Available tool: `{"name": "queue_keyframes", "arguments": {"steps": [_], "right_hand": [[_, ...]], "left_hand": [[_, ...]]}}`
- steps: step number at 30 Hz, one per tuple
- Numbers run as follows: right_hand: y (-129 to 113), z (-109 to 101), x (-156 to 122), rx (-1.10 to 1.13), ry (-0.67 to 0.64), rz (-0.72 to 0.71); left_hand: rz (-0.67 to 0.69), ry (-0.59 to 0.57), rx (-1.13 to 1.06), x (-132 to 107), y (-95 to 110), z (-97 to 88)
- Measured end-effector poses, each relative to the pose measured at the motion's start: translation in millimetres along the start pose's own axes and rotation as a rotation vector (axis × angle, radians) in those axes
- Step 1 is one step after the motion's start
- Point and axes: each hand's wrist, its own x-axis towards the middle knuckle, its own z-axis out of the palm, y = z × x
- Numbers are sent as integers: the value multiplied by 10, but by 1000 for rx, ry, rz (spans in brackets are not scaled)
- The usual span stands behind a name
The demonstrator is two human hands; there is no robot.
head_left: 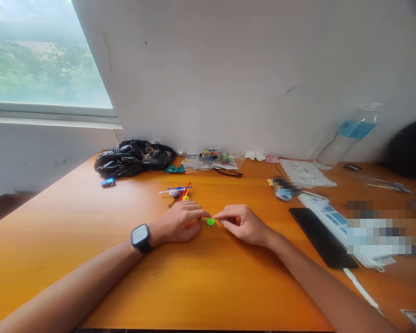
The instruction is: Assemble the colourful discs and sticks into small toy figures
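A small bright green plastic piece (211,222) with a round part sits between my hands, just above or on the wooden table. My left hand (182,222), with a dark watch (140,237) on its wrist, has its fingers closed at the piece's left side. From the right, my right hand (244,224) pinches at the other side, thumb and index finger close together. The fingers partly cover the piece, so its full shape is hidden. Beyond my left hand lies a small pile of coloured plastic pieces (175,192), white, blue, red and yellow, some with arrow-like tips.
A black plastic bag (133,157) and a blue packet (108,182) lie back left. Clear bags of colourful pieces (215,158) rest by the wall. To the right are a black phone (321,236), a white power strip (326,215) and a tilted bottle (348,136).
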Motion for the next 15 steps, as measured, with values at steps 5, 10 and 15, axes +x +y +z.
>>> {"name": "queue_keyframes", "arguments": {"steps": [5, 10, 15], "right_hand": [[4, 2, 2, -35, -37, 21], [-26, -8, 15, -97, -70, 23], [-15, 1, 17, -124, -71, 27]], "left_hand": [[12, -54, 23, -7, -18, 7], [22, -70, 44, -2, -8, 12], [68, -61, 135, 27, 21, 40]]}}
